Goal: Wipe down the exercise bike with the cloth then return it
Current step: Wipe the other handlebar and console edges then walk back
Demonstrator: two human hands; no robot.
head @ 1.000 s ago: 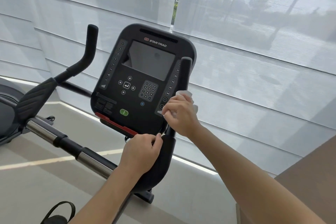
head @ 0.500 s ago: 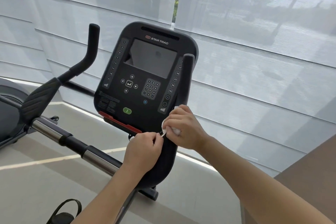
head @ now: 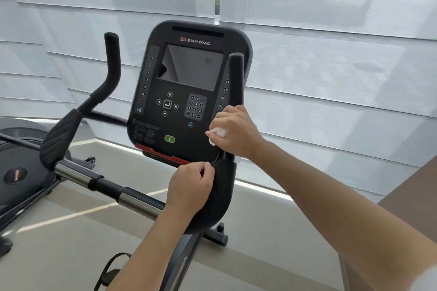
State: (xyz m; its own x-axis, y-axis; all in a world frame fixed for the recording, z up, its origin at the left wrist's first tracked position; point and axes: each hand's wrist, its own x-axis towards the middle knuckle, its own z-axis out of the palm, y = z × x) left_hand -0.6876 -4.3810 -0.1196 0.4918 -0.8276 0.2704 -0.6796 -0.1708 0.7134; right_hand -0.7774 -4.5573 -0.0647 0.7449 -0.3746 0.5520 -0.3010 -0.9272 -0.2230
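Observation:
The exercise bike's black console [head: 186, 92] faces me, with a dark screen, a keypad and a green button. Its right upright handle [head: 236, 78] rises in front of the console's right edge. My right hand [head: 236, 133] grips a small white cloth [head: 218, 133] and holds it around the lower part of that handle. My left hand [head: 189, 186] is curled against the padded elbow rest [head: 222, 196] below, at its left edge. The left handle [head: 111, 64] stands free.
A chrome and black crossbar [head: 106, 184] runs left from the console post. Another machine's grey housing [head: 19, 172] sits at far left. A pedal strap [head: 111, 269] shows at the bottom. White window blinds fill the background, and a brown surface [head: 413, 196] lies at right.
My right hand slid the cloth down the right handle, then came back up a little. My left hand stayed at the elbow rest. The view shifted slightly.

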